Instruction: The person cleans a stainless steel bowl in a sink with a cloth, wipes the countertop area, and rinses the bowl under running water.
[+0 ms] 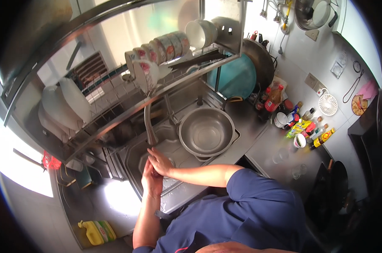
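My left hand (152, 181) and my right hand (161, 162) meet palm to palm over the left basin of the stainless steel sink (134, 158). The right hand lies across the left one with its fingers stretched out. What is between the palms is hidden. Just above the fingertips, the metal faucet (149, 126) points down into the basin. Right of the hands, a wide stainless steel bowl (206, 132) rests on the sink's other side. Water drops lie on the sink's front rim near my left wrist.
A metal dish rack (121, 123) with white plates (59, 107) and flowered bowls (169, 47) hangs above the sink. Sauce bottles (322, 138) and small cups crowd the right counter by the wall. A yellow jug (97, 232) stands on the left counter. A teal basin (235, 77) leans behind.
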A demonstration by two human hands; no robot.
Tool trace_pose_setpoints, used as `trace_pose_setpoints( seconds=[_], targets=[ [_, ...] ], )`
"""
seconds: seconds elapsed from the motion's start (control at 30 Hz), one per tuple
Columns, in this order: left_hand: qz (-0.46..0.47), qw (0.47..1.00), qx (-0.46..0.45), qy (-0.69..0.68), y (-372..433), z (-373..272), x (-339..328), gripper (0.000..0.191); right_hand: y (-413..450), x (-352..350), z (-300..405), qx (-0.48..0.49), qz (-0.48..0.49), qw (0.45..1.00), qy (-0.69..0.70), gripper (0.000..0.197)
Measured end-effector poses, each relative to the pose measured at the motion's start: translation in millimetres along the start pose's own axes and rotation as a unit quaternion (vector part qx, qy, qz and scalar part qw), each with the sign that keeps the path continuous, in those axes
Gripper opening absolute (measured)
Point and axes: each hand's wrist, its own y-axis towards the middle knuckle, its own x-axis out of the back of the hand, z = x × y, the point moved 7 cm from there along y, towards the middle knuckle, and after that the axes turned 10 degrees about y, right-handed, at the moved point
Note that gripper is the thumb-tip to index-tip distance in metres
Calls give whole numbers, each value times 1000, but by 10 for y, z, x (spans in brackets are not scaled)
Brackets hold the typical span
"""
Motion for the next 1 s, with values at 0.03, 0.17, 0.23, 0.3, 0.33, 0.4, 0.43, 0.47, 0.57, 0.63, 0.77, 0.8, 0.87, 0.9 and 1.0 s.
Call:
trace_pose_setpoints(
  seconds=[0.03,0.17,0.23,0.3,0.33,0.4,0.43,0.47,0.57,0.63,0.77,0.8,0.87,0.9,1.0],
  targets=[
    [-13,998,19,-59,175,89,282,42,-74,-26,51,21,2,1000,5,46],
    [-71,981,-17,-178,125,4,368,44,-461,-157,589,148,22,989,5,43],
    [289,935,-78,-190,75,143,448,60,-433,-320,787,179,63,981,-47,44],
    [-16,997,20,-68,101,208,174,52,-24,-44,325,117,-14,993,20,43],
    [22,995,45,-87,93,102,116,48,44,-3,256,101,-32,994,6,42],
    [-4,999,-18,-48,108,-112,116,47,-20,-3,151,72,-12,997,26,42],
    [-13,998,-34,-58,106,-211,102,47,-168,-35,243,81,3,995,60,41],
    [-41,995,-43,-75,151,-215,401,48,-405,-124,645,117,45,990,58,43],
    [155,974,-95,-134,111,35,475,51,-556,-247,876,212,49,976,-7,46],
    [-32,998,-16,-54,104,26,174,51,-147,-113,525,100,69,992,23,47],
    [29,999,-29,-2,210,-189,7,49,-43,41,181,78,5,997,-11,46],
    [-8,1000,-30,-6,269,-211,203,49,-241,-9,352,112,19,991,68,47],
    [-79,996,21,-35,287,-174,417,50,-585,-41,848,199,30,979,22,48],
    [-115,989,60,-74,204,-119,357,50,-673,-53,930,203,41,978,21,48],
    [15,992,-29,-123,79,287,419,58,-394,-135,740,158,64,985,23,49]
  ],
)
